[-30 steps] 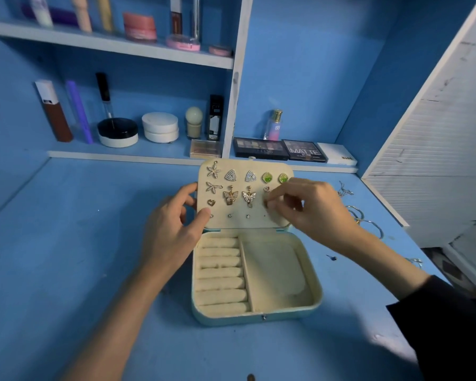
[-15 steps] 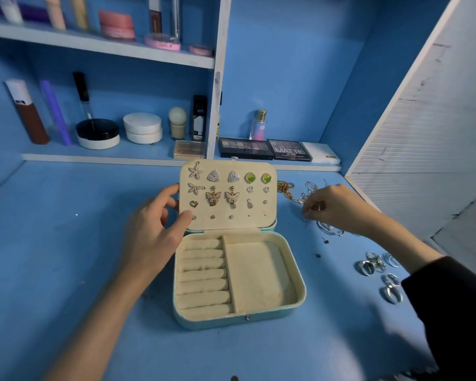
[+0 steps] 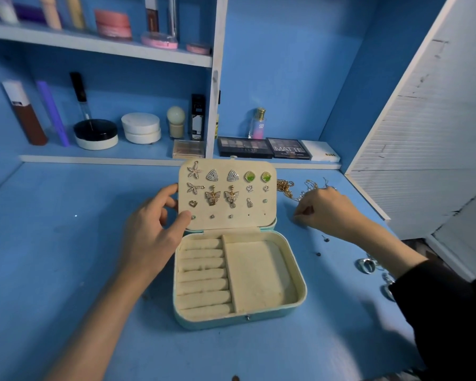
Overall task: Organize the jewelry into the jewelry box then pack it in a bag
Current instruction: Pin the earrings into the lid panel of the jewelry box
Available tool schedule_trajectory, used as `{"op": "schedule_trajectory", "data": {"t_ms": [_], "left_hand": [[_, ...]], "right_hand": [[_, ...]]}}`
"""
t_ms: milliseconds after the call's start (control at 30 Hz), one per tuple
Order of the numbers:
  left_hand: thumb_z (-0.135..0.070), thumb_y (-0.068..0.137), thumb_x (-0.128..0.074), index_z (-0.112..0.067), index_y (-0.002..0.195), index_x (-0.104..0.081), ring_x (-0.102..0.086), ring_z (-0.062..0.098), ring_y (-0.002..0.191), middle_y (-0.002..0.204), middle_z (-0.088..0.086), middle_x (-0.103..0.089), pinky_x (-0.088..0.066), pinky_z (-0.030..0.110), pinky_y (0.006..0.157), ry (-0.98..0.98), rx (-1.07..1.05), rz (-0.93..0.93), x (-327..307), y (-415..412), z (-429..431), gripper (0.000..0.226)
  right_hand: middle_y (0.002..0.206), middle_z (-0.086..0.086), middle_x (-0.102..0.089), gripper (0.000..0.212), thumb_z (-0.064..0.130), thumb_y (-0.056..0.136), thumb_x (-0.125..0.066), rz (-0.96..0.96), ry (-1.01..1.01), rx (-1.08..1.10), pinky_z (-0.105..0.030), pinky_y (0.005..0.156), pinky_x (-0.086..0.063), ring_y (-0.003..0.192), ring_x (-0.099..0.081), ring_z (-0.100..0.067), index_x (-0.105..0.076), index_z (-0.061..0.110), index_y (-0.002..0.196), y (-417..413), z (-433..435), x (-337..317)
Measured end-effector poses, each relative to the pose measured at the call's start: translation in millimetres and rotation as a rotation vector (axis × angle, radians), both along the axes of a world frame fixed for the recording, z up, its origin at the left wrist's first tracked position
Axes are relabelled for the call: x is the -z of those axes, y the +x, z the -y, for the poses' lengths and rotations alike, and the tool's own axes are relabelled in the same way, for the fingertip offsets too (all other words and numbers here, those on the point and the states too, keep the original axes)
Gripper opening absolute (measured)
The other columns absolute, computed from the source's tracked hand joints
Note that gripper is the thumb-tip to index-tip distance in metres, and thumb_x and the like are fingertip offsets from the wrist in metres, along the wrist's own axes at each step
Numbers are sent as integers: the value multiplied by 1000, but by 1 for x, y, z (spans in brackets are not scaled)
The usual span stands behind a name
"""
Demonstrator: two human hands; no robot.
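The mint jewelry box (image 3: 300,273) lies open in the middle of the blue table. Its cream ring rolls and side compartment hold nothing. Several earrings (image 3: 213,196) are pinned on the upright cream lid (image 3: 270,213). My left hand (image 3: 151,229) holds the lid's left edge, thumb on the front and fingers behind. My right hand (image 3: 327,210) rests on the table right of the lid, its fingertips curled together against the surface. Whether they hold something is hidden. Gold and silver chains (image 3: 286,187) lie just beyond that hand.
Two tiny studs (image 3: 325,238) and silver rings (image 3: 366,265) lie on the table at the right, near my dark sleeve. Makeup palettes (image 3: 245,147), jars and bottles fill the back shelves. A white slatted panel (image 3: 423,147) closes the right side.
My right hand left the lid and moved right and down to the table beside the chains. The left hand kept its hold on the lid.
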State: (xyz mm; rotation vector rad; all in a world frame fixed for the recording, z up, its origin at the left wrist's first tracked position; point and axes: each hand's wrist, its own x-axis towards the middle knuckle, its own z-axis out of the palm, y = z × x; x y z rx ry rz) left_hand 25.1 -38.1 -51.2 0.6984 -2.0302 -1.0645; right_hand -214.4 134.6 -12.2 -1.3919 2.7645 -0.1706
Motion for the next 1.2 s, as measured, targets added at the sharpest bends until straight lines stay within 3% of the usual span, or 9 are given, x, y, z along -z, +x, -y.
{"op": "schedule_trajectory", "data": {"t_ms": [200, 300, 467, 567, 933, 1200], "left_hand": [[-36, 75, -51, -45, 109, -53, -46, 17, 66, 82, -6, -60, -42, 36, 60, -20, 1, 11, -1, 1, 0, 35], [-36, 75, -52, -38, 116, -56, -47, 16, 66, 85, -4, -61, -43, 37, 61, -28, -12, 15, 1, 0, 1, 41], [-34, 75, -51, -39, 112, -55, -46, 15, 65, 81, -9, -60, -41, 34, 58, -39, -2, 5, -1, 1, -1, 37], [-33, 74, -52, -31, 116, -60, -44, 15, 63, 79, -10, -59, -41, 35, 60, -36, -26, -5, -1, 0, 0, 43], [-32, 74, -52, -41, 111, -53, -44, 17, 64, 78, -11, -58, -40, 33, 58, -41, -5, -14, -2, 1, -2, 39], [-37, 73, -51, -34, 119, -57, -45, 17, 65, 81, -10, -59, -42, 35, 59, -61, -10, -1, 0, 1, 1, 47]], "right_hand": [[80, 6, -67, 10, 25, 83, -64, 90, -43, -18, -39, 68, -54, 74, -63, -21, -67, 28, 74, 2, -4, 1], [71, 14, -60, 7, 18, 82, -68, 178, -143, -103, -39, 69, -53, 70, -60, -17, -71, 19, 76, 6, -6, 3], [71, 5, -56, 5, 15, 81, -69, 43, -223, -224, -39, 67, -48, 72, -50, -15, -73, 13, 79, 16, -12, 12], [72, 0, -58, 5, 17, 80, -70, -8, -247, -223, -36, 62, -48, 73, -52, -17, -75, 16, 80, 18, -17, 15], [77, 3, -56, 8, 21, 82, -68, -1, -208, -159, -37, 65, -49, 73, -48, -13, -75, 21, 86, 13, -20, 11], [79, 5, -57, 7, 25, 82, -66, 1, -149, -158, -38, 67, -49, 81, -54, -15, -73, 23, 84, 14, -15, 10]]}}
